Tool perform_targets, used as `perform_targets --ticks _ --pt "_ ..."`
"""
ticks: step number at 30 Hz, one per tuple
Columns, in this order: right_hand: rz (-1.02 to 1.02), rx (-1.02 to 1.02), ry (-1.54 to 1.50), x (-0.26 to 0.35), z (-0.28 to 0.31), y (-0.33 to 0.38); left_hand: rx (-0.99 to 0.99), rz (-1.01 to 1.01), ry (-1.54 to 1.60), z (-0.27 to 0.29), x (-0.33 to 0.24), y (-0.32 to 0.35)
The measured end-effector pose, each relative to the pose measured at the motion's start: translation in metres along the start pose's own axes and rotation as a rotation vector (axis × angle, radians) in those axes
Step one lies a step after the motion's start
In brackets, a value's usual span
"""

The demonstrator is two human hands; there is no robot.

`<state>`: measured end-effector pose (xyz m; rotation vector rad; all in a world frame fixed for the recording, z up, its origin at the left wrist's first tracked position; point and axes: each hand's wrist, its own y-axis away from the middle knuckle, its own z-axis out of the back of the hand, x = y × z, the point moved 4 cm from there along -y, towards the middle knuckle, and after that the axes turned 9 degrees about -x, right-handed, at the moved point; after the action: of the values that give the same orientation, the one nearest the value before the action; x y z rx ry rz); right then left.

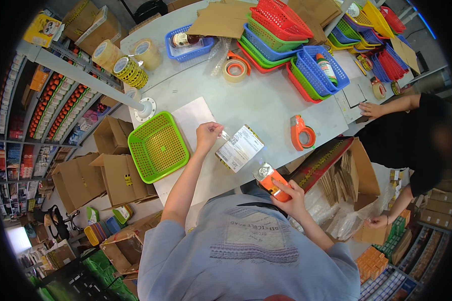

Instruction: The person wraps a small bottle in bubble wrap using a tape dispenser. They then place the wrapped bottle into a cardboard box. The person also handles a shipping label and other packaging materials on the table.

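My left hand [207,135] pinches the corner of a white printed label sheet [240,147] and holds it just above the grey table [256,105]. My right hand [290,195] grips a small orange packet [270,181] with a clear top, close to my chest at the table's near edge. The label hangs between the two hands. A white paper sheet [192,118] lies under my left hand.
An empty green basket [157,146] sits left of my left hand. An orange tape dispenser [301,132] lies to the right. Stacked coloured baskets [281,35], tape rolls [128,62] and a bottle in a blue basket [188,42] fill the far side. Another person in black [417,140] works at right. Open cartons [110,170] stand below left.
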<state>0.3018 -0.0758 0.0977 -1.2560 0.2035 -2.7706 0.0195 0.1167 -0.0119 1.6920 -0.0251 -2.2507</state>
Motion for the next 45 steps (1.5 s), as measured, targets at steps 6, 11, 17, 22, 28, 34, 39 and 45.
perform_targets --ticks 6,11,17,22,28,34,39,45 --pt "-0.059 0.031 -0.075 -0.054 -0.048 -0.004 0.116 0.107 -0.010 -0.022 0.070 -0.015" --pt "-0.101 0.062 -0.125 -0.072 -0.069 -0.011 0.223 0.001 -0.499 -0.021 0.075 -0.003" --pt "-0.087 0.049 -0.163 -0.071 -0.073 -0.013 0.180 -0.662 -0.687 -0.069 -0.028 0.055" --pt "-0.144 0.094 -0.066 -0.056 -0.043 0.016 0.284 -0.754 -0.853 -0.093 -0.008 0.075" --pt "-0.215 0.228 0.112 -0.045 -0.057 -0.022 0.352 -0.747 -0.812 -0.086 -0.017 0.073" --pt "-0.243 0.497 0.199 -0.053 -0.069 -0.084 0.204 -0.519 -1.029 -0.080 -0.022 0.091" --pt "-0.190 0.213 0.239 -0.055 -0.028 -0.060 0.075 -0.423 -1.072 -0.066 -0.002 0.092" --pt "0.103 -0.224 0.024 -0.034 0.003 -0.026 0.061 -0.412 -0.671 -0.075 -0.044 0.081"
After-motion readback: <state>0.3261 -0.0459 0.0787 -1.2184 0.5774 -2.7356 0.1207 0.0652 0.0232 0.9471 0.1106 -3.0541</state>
